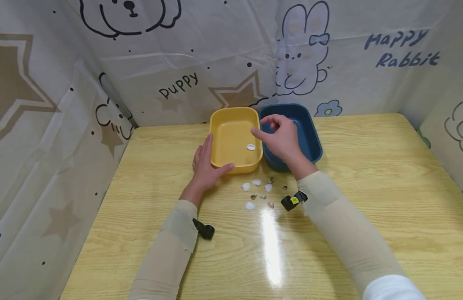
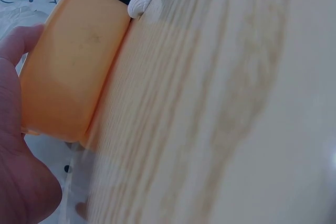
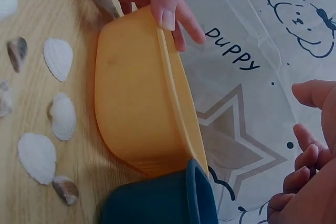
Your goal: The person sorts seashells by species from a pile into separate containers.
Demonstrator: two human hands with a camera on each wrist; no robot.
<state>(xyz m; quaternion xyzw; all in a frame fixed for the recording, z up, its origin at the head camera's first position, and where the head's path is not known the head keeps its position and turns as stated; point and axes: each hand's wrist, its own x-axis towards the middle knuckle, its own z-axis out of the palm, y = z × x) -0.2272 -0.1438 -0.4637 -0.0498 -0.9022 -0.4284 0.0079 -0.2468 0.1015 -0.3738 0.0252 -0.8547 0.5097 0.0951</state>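
Observation:
My left hand [image 1: 206, 171] grips the near left corner of a yellow tub [image 1: 236, 168]. Its thumb lies on the front rim, and its fingers run along the left outer wall. One white shell [image 1: 251, 147] lies inside the tub. Over the dark blue tub [image 1: 316, 143], near the rim between both tubs, my right hand [image 1: 281, 135] hovers with nothing held. Thumb and index finger stand apart; the other fingers are loosely curled. In front of the tubs lie white shells [image 3: 58, 59] and small brown shells [image 3: 65, 190], several in all.
The two tubs stand side by side at the back of the wooden table [image 1: 366, 187], against a printed cloth [image 1: 231, 50]. Another cloth hangs along the left side. A camera [image 1: 204, 230] is strapped to the left wrist and another camera [image 1: 291, 202] to the right.

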